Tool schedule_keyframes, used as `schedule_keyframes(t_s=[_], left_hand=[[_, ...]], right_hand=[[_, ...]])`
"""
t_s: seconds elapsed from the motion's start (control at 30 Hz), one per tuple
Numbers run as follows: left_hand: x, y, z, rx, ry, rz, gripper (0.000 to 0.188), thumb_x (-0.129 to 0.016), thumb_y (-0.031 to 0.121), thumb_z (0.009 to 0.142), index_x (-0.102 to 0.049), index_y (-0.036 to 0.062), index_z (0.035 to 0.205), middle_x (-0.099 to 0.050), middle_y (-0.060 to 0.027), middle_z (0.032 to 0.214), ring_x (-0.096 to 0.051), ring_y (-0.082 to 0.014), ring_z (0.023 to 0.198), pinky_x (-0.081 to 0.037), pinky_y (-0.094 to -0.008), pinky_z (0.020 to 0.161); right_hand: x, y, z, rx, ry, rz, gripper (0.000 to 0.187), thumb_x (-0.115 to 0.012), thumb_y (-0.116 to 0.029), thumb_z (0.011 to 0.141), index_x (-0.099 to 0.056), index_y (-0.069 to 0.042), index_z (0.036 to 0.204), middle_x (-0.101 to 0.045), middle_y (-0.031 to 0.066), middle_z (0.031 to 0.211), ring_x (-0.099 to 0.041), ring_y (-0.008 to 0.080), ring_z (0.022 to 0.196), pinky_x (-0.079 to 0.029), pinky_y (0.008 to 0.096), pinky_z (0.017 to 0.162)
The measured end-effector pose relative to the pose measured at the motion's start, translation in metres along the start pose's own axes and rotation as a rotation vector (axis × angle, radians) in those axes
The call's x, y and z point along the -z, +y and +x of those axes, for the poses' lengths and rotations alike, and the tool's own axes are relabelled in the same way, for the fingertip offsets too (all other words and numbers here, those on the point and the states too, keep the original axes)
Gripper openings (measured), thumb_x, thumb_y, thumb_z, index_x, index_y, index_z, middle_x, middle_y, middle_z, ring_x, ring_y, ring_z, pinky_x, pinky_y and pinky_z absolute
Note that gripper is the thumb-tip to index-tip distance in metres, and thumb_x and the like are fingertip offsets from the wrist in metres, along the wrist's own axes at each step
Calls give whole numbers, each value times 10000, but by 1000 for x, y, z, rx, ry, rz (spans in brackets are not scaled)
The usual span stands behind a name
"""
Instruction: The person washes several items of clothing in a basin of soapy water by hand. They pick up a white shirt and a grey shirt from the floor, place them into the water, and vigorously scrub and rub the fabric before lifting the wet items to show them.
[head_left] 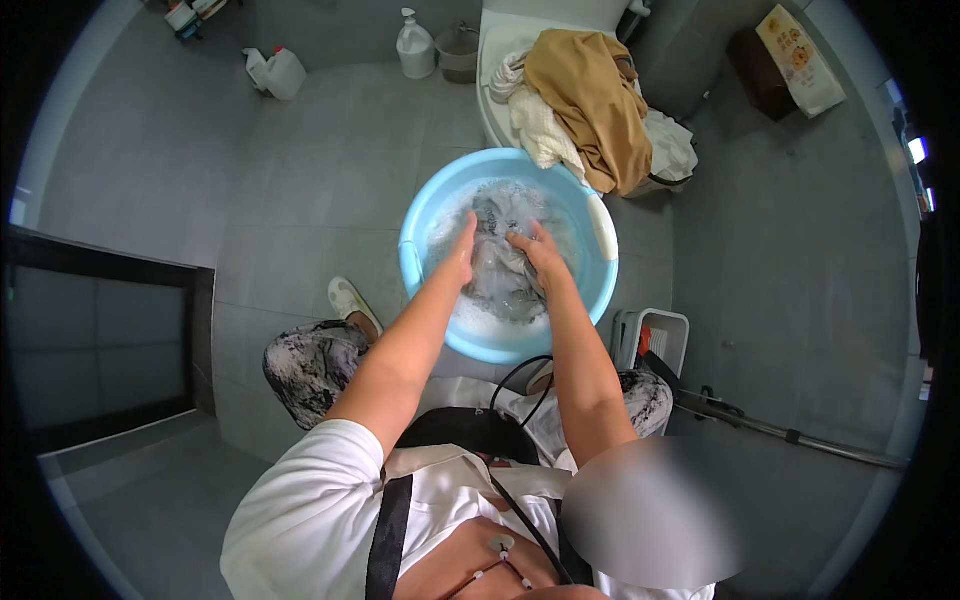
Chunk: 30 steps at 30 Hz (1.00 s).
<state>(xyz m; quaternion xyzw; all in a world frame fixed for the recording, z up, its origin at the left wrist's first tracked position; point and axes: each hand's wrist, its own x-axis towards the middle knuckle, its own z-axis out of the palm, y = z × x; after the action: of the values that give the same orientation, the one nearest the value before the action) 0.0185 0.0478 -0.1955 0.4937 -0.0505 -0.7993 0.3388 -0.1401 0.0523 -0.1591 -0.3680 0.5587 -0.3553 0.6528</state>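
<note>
Round light-blue plastic basin: soaked grey fabric garment at its centre, in suds. Left hand in basin's left half, right hand in right half; both at cloth, grip unclear.

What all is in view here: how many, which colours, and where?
Basin: one, light blue, centre
Wet cloth: count unclear, grey, in basin
Toilet: one, white, top
Clothes: several, tan and cream, on toilet
Pump bottle: one, white, left of toilet
Bucket: one, greyish, beside bottle
Jug: one, white, upper left
Bin bag: one, white, right of toilet
Printed packet: one, yellowish, upper right
Basket: one, pale grey, right
Pole: one, metallic, lower right
Framed panel: one, dark, left
Shoe: one clear, white, left of basin
Left hand: one, bare, at cloth
Right hand: one, bare, at cloth
</note>
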Motion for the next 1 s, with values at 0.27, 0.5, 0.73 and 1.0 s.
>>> schedule_keyframes(t_s=[0.27, 0.5, 0.73, 1.0], left_hand=[[-29, 7, -19, -110, -182, -147, 514, -444, 518, 802, -539, 98, 1081, -587, -84, 1004, -574, -240, 859, -456, -396, 779], [-50, -9, -42, -357, -15, -102, 293, -534, 357, 791, -559, 72, 851, -552, -56, 767, -545, -166, 645, -457, -278, 578], [-32, -16, -23, -670, 233, 234, 261, -402, 204, 817, -547, -9, 770, -541, -101, 742, -496, -186, 737, -398, -314, 677], [8, 8, -38, -739, 393, 348, 394, -403, 376, 881, -565, 17, 914, -548, -87, 953, -475, -178, 882, -356, -298, 799]], right_hand=[[-18, -18, -55, 298, -35, -287, 293, -644, -193, 756, -564, -1, 962, -583, 18, 870, -519, 99, 789, -425, 248, 703], [-36, -20, -57, 483, 240, -583, 302, -543, -320, 795, -581, -24, 841, -555, 151, 685, -534, 222, 640, -411, 323, 633], [-1, -29, -38, 285, 463, -436, 338, -488, -357, 799, -581, -34, 763, -551, 202, 679, -519, 349, 644, -404, 381, 623], [79, -77, -38, 575, 488, 50, 236, -481, -209, 867, -565, 11, 846, -512, -11, 715, -430, 79, 670, -370, 224, 604]])
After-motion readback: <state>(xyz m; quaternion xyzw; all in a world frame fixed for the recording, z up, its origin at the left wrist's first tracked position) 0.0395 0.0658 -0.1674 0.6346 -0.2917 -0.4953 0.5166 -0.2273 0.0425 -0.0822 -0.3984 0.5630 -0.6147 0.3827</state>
